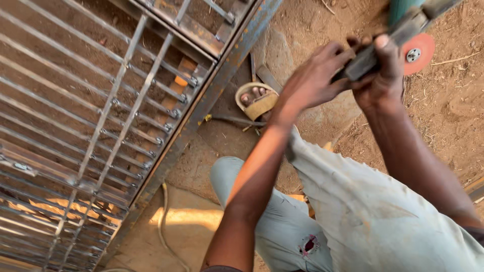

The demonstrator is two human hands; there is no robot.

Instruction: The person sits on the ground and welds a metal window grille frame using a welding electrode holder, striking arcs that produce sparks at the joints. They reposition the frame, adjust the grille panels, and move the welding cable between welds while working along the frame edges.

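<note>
I've got both hands, left hand & right hand, clenched on the angle grinder, its red disc kept off the steel gate.

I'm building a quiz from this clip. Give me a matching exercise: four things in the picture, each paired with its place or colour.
Things:
1. angle grinder disc
2. metal grille gate
3. sandalled foot
4. trousers

Descriptions:
A. torn at the knee, pale grey
B. lying flat at left
C. orange-red, top right
D. on the ground beside the gate frame

Pairs: 1-C, 2-B, 3-D, 4-A
</note>
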